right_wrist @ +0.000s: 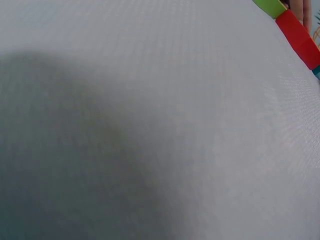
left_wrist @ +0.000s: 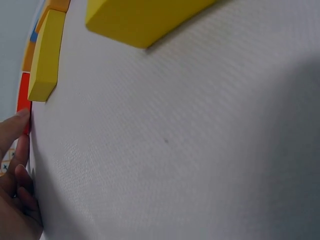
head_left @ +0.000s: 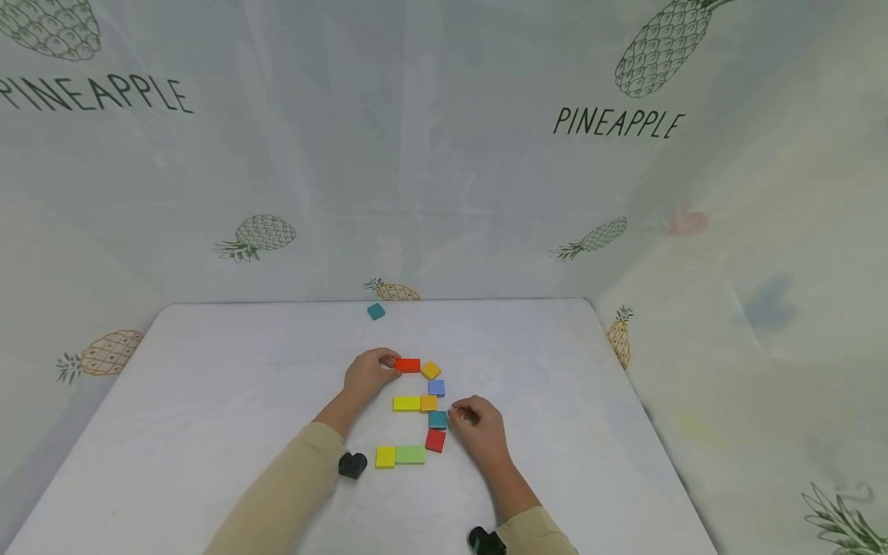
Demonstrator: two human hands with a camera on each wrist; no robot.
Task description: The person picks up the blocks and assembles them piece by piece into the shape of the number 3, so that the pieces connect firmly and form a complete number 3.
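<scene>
On the white table, my left hand (head_left: 370, 376) pinches the left end of a long red block (head_left: 407, 365) between thumb and fingers. In the left wrist view the fingertips lie against that block. My right hand (head_left: 480, 432), fingers loosely curled, hovers just right of a teal block (head_left: 438, 420), with nothing visible in it. From the red block's right end run a tilted yellow-orange block (head_left: 431, 371), a blue block (head_left: 436, 388) and an orange block (head_left: 428, 403) with a yellow block (head_left: 407, 404) at its left. Below the teal block sits a slightly turned red block (head_left: 435, 441).
A light green block (head_left: 410, 455) and a yellow block (head_left: 385, 457) join at the near end. Another teal block (head_left: 376, 311) lies alone by the far edge. Black wrist devices (head_left: 352, 465) sit at both sleeves. A pineapple-print cloth (head_left: 444, 154) hangs behind the table.
</scene>
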